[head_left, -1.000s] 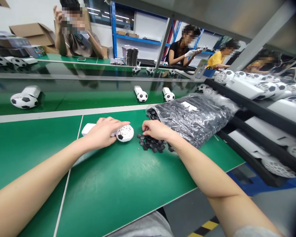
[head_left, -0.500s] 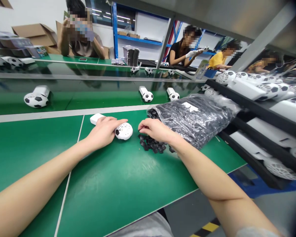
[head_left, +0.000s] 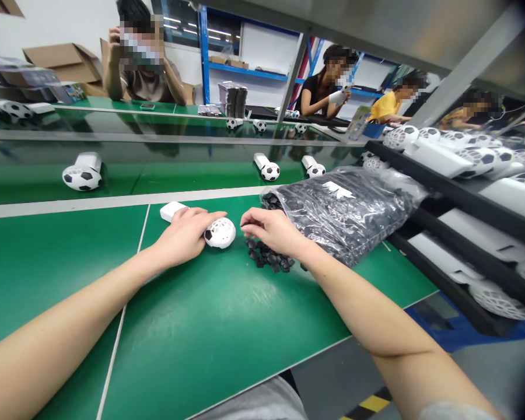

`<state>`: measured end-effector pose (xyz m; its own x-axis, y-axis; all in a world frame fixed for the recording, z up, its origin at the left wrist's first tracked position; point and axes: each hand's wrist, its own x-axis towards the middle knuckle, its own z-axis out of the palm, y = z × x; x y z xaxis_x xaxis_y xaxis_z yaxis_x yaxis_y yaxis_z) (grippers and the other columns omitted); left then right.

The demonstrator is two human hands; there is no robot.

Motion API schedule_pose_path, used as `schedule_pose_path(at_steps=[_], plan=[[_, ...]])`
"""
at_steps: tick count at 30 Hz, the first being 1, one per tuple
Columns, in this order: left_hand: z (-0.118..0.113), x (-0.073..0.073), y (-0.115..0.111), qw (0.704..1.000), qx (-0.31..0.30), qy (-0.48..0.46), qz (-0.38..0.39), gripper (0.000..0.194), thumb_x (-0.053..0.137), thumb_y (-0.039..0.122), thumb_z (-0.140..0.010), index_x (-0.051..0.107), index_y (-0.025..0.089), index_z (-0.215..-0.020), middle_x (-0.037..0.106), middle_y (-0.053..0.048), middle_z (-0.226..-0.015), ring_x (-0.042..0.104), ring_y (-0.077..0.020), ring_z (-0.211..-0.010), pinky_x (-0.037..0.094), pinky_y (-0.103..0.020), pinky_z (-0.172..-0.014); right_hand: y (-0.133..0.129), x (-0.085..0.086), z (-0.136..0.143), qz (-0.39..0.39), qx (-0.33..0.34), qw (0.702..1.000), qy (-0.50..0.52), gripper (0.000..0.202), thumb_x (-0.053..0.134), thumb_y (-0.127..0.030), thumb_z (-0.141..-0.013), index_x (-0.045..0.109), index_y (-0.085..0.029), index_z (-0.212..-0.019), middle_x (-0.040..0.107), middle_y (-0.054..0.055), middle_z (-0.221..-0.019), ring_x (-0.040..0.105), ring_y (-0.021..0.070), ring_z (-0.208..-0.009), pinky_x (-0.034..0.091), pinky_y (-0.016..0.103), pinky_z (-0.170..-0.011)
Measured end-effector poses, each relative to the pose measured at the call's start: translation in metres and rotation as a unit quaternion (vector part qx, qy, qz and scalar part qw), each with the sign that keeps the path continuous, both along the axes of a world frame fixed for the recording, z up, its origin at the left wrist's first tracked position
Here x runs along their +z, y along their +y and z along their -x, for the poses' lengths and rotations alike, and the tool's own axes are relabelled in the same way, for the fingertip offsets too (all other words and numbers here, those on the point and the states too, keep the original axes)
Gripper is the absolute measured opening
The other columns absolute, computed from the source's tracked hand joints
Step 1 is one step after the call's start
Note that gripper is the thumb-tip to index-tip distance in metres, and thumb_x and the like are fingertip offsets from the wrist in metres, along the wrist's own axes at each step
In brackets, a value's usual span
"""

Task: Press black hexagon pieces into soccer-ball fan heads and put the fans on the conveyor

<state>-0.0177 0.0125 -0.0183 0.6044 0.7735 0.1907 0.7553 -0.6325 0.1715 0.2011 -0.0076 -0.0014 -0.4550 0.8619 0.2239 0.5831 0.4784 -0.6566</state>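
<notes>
My left hand [head_left: 186,233] lies over a white handheld device with a round football-patterned head [head_left: 220,233], gripping it against the green bench. Its white handle [head_left: 171,211] sticks out beyond my knuckles. Only some patches on the head's grille are black. Just right of that head, my right hand [head_left: 266,228] is closed in a pinch; whatever the fingertips hold is too small to make out. Under and beside this hand lies a pile of small black plastic pieces [head_left: 269,256], spilling from a clear plastic bag [head_left: 350,210] full of them.
Beyond the bench, football-patterned devices [head_left: 82,177] lie on a green conveyor [head_left: 179,169]. At the right, a black rack [head_left: 455,274] holds white device parts [head_left: 446,256] close to my right arm. Several co-workers sit across the line, one [head_left: 144,70] at the left.
My right hand has shifted slightly left, toward the football-patterned head. Devices on the nearer belt have slid right, and those on the far belt slightly left. My left hand stays put.
</notes>
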Motion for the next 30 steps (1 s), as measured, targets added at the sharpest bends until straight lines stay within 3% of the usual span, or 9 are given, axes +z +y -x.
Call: schedule_pose_path(at_steps=[4, 8, 11, 16, 22, 25, 28, 30], plan=[[0.001, 0.002, -0.001, 1.000, -0.008, -0.003, 0.021, 0.063, 0.046, 0.014, -0.067, 0.038, 0.027, -0.128, 0.052, -0.007, -0.116, 0.042, -0.0252, -0.111, 0.027, -0.043, -0.097, -0.005, -0.001, 0.005, 0.079, 0.016, 0.992, 0.096, 0.012, 0.046, -0.017, -0.082, 0.051, -0.021, -0.092, 0.061, -0.001, -0.076, 0.062, 0.0121, -0.071, 0.050, 0.026, -0.067], [0.001, 0.002, -0.002, 0.999, -0.006, -0.013, 0.032, 0.063, 0.047, 0.015, -0.066, 0.039, 0.026, -0.127, 0.052, -0.007, -0.116, 0.041, -0.0260, -0.111, 0.028, -0.042, -0.096, -0.004, -0.004, 0.005, 0.066, 0.009, 0.988, 0.143, 0.010, 0.049, -0.018, -0.081, 0.052, -0.020, -0.090, 0.060, -0.001, -0.075, 0.062, 0.0119, -0.071, 0.050, 0.026, -0.067], [0.001, 0.002, -0.002, 0.999, -0.012, -0.021, 0.037, 0.062, 0.053, 0.023, -0.067, 0.039, 0.026, -0.127, 0.052, -0.008, -0.117, 0.040, -0.0273, -0.112, 0.028, -0.043, -0.096, -0.001, -0.005, 0.004, -0.017, 0.010, 0.994, 0.111, 0.009, 0.052, -0.018, -0.081, 0.060, -0.020, -0.085, 0.061, -0.001, -0.078, 0.059, 0.0112, -0.075, 0.048, 0.026, -0.072], [-0.003, 0.002, -0.004, 0.997, 0.003, -0.045, 0.055, 0.072, 0.055, 0.061, -0.066, 0.041, 0.024, -0.127, 0.051, -0.010, -0.118, 0.038, -0.0313, -0.112, 0.027, -0.047, -0.094, -0.002, -0.010, 0.007, -0.194, 0.063, 0.979, 0.020, 0.022, 0.043, -0.014, -0.086, 0.063, -0.021, -0.091, 0.057, 0.003, -0.086, 0.053, 0.0117, -0.080, 0.045, 0.027, -0.073], [-0.005, -0.002, -0.004, 0.997, 0.012, -0.053, 0.051, 0.076, 0.051, 0.066, -0.066, 0.040, 0.023, -0.128, 0.052, -0.009, -0.120, 0.036, -0.0316, -0.115, 0.025, -0.048, -0.096, -0.008, -0.013, 0.019, -0.327, 0.139, 0.927, -0.120, 0.025, 0.037, -0.016, -0.089, 0.062, -0.017, -0.088, 0.063, 0.006, -0.088, 0.046, 0.0170, -0.080, 0.042, 0.032, -0.072], [-0.005, -0.003, -0.005, 0.997, 0.011, -0.049, 0.050, 0.076, 0.052, 0.064, -0.067, 0.038, 0.023, -0.129, 0.052, -0.009, -0.120, 0.036, -0.0321, -0.116, 0.024, -0.050, -0.096, -0.007, -0.016, 0.023, -0.330, 0.139, 0.927, -0.113, 0.024, 0.038, -0.020, -0.089, 0.062, -0.018, -0.085, 0.064, 0.004, -0.087, 0.047, 0.0171, -0.080, 0.041, 0.032, -0.071], [-0.006, -0.001, -0.005, 0.997, 0.013, -0.051, 0.054, 0.071, 0.050, 0.063, -0.070, 0.040, 0.024, -0.128, 0.054, -0.009, -0.119, 0.036, -0.0322, -0.116, 0.024, -0.050, -0.097, -0.004, -0.022, 0.027, -0.286, 0.119, 0.950, -0.042, 0.017, 0.043, -0.018, -0.087, 0.060, -0.020, -0.090, 0.064, 0.002, -0.084, 0.050, 0.0150, -0.078, 0.042, 0.031, -0.073], [-0.007, 0.001, -0.006, 0.997, 0.011, -0.053, 0.055, 0.066, 0.049, 0.061, -0.071, 0.043, 0.025, -0.126, 0.055, -0.008, -0.117, 0.037, -0.0321, -0.115, 0.025, -0.050, -0.096, -0.002, -0.024, 0.028, -0.249, 0.095, 0.964, 0.017, 0.015, 0.048, -0.016, -0.084, 0.058, -0.020, -0.094, 0.061, 0.004, -0.093, 0.052, 0.0150, -0.089, 0.043, 0.032, -0.080]])
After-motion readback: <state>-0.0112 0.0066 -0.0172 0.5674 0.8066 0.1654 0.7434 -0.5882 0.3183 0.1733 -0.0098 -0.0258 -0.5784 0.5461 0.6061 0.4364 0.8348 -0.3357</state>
